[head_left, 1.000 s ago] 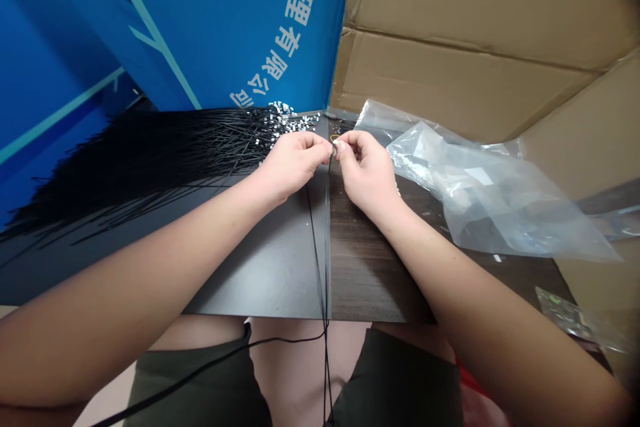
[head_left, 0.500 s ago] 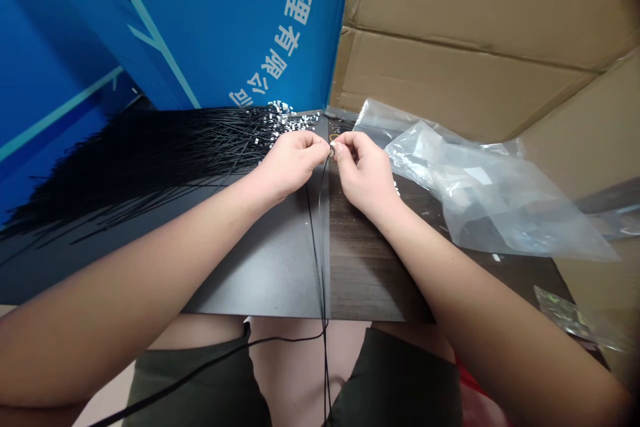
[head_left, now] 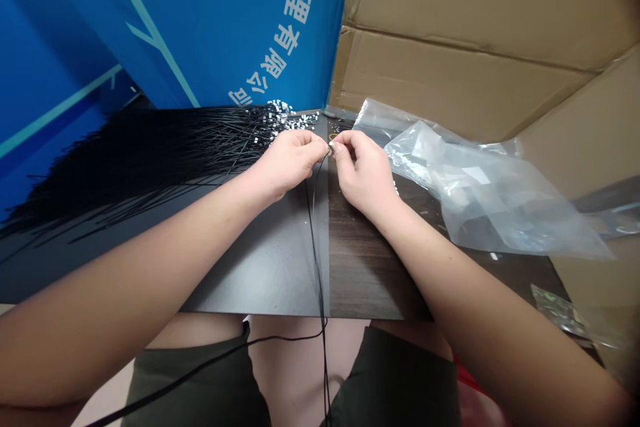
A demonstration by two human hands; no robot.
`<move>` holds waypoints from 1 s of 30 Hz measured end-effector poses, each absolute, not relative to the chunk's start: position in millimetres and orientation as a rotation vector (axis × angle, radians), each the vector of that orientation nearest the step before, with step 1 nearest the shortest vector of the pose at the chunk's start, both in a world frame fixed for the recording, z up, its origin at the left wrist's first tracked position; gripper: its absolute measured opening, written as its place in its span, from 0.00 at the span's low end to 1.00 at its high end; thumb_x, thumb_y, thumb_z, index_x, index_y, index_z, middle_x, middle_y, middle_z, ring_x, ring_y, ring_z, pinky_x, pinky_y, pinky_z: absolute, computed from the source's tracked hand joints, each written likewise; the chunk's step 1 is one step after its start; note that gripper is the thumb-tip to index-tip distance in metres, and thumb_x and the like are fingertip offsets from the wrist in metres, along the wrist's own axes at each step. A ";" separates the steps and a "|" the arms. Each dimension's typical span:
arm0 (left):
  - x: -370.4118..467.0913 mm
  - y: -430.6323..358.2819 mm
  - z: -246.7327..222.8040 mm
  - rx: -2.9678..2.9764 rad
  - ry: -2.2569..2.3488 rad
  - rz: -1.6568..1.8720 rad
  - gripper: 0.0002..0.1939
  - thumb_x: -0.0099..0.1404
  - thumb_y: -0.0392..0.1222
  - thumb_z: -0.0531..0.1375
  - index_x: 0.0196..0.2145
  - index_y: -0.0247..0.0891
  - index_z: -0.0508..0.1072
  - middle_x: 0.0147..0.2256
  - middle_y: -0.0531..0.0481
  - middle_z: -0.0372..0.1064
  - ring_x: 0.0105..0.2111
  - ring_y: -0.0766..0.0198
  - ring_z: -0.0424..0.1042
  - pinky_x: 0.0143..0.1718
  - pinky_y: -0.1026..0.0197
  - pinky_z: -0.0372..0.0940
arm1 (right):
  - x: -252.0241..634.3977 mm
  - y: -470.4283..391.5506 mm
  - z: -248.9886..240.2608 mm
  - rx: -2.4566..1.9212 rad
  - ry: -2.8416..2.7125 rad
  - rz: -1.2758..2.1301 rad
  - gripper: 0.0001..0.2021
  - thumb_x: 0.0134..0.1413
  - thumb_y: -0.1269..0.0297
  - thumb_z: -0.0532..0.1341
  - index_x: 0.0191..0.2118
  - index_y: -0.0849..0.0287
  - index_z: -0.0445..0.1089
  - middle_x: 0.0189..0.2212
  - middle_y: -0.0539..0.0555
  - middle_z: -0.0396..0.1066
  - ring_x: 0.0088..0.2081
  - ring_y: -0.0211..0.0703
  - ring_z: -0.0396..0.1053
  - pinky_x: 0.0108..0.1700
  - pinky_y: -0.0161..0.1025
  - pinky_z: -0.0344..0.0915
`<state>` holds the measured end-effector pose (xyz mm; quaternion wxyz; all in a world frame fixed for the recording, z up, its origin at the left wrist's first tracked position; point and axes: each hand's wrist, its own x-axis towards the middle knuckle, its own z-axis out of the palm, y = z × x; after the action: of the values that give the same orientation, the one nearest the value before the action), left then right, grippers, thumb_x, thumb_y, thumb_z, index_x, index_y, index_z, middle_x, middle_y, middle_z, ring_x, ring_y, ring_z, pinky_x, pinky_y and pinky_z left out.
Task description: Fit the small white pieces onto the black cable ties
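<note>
My left hand (head_left: 287,161) and my right hand (head_left: 364,172) meet fingertip to fingertip over the far middle of a dark board (head_left: 270,267). Between them they pinch the top end of a thin black cord (head_left: 319,247) and a tiny metal ring (head_left: 331,147). The cord hangs straight down over the board's near edge and past my lap. A big fan of similar black cords (head_left: 140,160) with small white tips (head_left: 285,117) lies spread to the left of my left hand.
A crumpled clear plastic bag (head_left: 490,193) lies right of my right hand. A smaller bag of parts (head_left: 560,310) sits at the near right. Brown cardboard (head_left: 465,47) and a blue printed panel (head_left: 210,20) wall in the back.
Both hands have stayed together at the same spot; the fingertips have shifted slightly on the cord end and the hanging cord has swayed a little.
</note>
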<state>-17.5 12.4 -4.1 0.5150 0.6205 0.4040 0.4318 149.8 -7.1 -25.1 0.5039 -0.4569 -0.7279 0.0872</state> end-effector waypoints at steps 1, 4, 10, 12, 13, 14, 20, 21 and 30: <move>-17.6 12.3 -4.2 1.487 0.967 1.039 0.06 0.58 0.35 0.61 0.24 0.38 0.68 0.22 0.55 0.56 0.22 0.71 0.53 0.25 0.62 0.46 | 150.0 -7.0 -25.2 -1.101 -1.762 0.203 0.06 0.68 0.65 0.56 0.38 0.54 0.68 0.39 0.57 0.78 0.42 0.49 0.73 0.48 0.46 0.68; -17.4 11.9 -4.4 1.472 0.972 1.042 0.06 0.57 0.35 0.61 0.24 0.38 0.68 0.22 0.55 0.55 0.22 0.71 0.52 0.25 0.62 0.47 | 150.1 -6.6 -25.5 -1.102 -1.776 0.189 0.06 0.68 0.65 0.56 0.38 0.54 0.68 0.39 0.57 0.78 0.42 0.49 0.74 0.48 0.46 0.68; -15.6 9.5 -1.1 1.445 0.981 1.023 0.06 0.57 0.35 0.61 0.24 0.38 0.68 0.21 0.56 0.54 0.21 0.72 0.51 0.24 0.63 0.46 | 149.9 -5.7 -26.4 -1.102 -1.761 0.202 0.06 0.68 0.65 0.57 0.38 0.54 0.68 0.38 0.56 0.78 0.41 0.49 0.74 0.47 0.47 0.68; -15.1 8.6 1.2 1.429 0.979 1.017 0.06 0.58 0.35 0.62 0.24 0.38 0.69 0.21 0.56 0.54 0.21 0.72 0.52 0.23 0.64 0.47 | 150.4 -5.6 -26.5 -1.098 -1.731 0.238 0.05 0.68 0.65 0.57 0.38 0.55 0.69 0.38 0.55 0.78 0.40 0.48 0.74 0.46 0.46 0.68; -14.9 8.4 2.3 1.420 0.978 1.011 0.06 0.58 0.36 0.62 0.25 0.38 0.69 0.21 0.56 0.54 0.21 0.72 0.52 0.23 0.64 0.47 | 150.9 -5.6 -26.4 -1.098 -1.714 0.266 0.05 0.68 0.64 0.57 0.39 0.55 0.69 0.37 0.55 0.78 0.40 0.47 0.73 0.46 0.46 0.68; -14.7 8.5 3.3 1.409 0.980 1.006 0.06 0.59 0.36 0.62 0.25 0.38 0.69 0.22 0.56 0.56 0.21 0.72 0.53 0.22 0.65 0.48 | 151.6 -5.4 -26.2 -1.097 -1.700 0.297 0.05 0.68 0.64 0.58 0.39 0.54 0.69 0.37 0.54 0.78 0.39 0.47 0.73 0.45 0.46 0.67; -16.1 12.2 3.9 1.342 1.042 1.009 0.08 0.65 0.43 0.65 0.32 0.35 0.76 0.32 0.48 0.71 0.22 0.72 0.61 0.21 0.65 0.54 | 158.1 -3.4 -23.6 -1.065 -1.681 0.433 0.05 0.68 0.63 0.59 0.39 0.54 0.70 0.35 0.51 0.77 0.37 0.45 0.73 0.44 0.45 0.67; -16.7 12.5 3.3 1.344 1.029 1.000 0.10 0.66 0.45 0.65 0.32 0.35 0.76 0.32 0.48 0.71 0.22 0.72 0.61 0.21 0.65 0.54 | 158.8 -3.3 -23.1 -1.054 -1.696 0.438 0.05 0.68 0.63 0.59 0.39 0.54 0.71 0.35 0.51 0.77 0.37 0.45 0.74 0.44 0.45 0.67; -17.8 8.2 4.8 1.245 0.900 0.937 0.12 0.64 0.45 0.70 0.31 0.34 0.76 0.29 0.50 0.70 0.23 0.73 0.64 0.23 0.67 0.54 | 158.1 -4.3 -21.1 -1.037 -1.669 0.450 0.05 0.68 0.63 0.60 0.39 0.55 0.71 0.35 0.51 0.78 0.36 0.43 0.73 0.43 0.44 0.67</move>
<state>-17.8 8.2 4.8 0.6219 0.5417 0.3917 0.4079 158.1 -4.3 -21.1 0.5336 -0.4352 -0.7002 0.1887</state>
